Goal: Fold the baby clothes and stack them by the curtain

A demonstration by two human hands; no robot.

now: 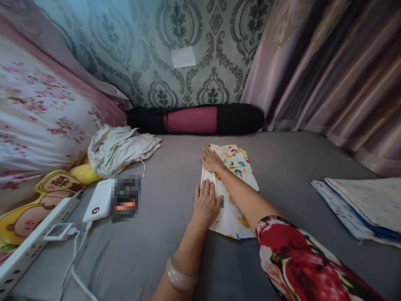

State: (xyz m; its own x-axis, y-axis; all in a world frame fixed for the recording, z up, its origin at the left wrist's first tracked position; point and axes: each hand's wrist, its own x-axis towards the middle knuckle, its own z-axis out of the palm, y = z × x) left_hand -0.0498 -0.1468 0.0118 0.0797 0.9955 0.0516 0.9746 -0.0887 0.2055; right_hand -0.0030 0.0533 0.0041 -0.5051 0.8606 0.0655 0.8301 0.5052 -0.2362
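Observation:
A white garment or cloth with colourful printed shapes (pixel 235 225) lies folded in a long shape on the grey bed sheet; its exact kind does not show. My left hand (pixel 206 202) rests flat on its near left edge, fingers stretched forward. Farther up the same edge, my right hand (pixel 212 160) lies flat with its fingers extended to the left. Both palms press on the fabric, and neither hand grips it. A pale bangle (pixel 181 276) circles my left wrist.
Folded cloths (pixel 360 205) are stacked at the right. Leftward lie a crumpled white cloth (pixel 120 148), a white power bank (pixel 98 200), a power strip (pixel 37 242) with cables, and a yellow cartoon cushion (pixel 40 207). A black and maroon roll (pixel 194 120) lies along the wall.

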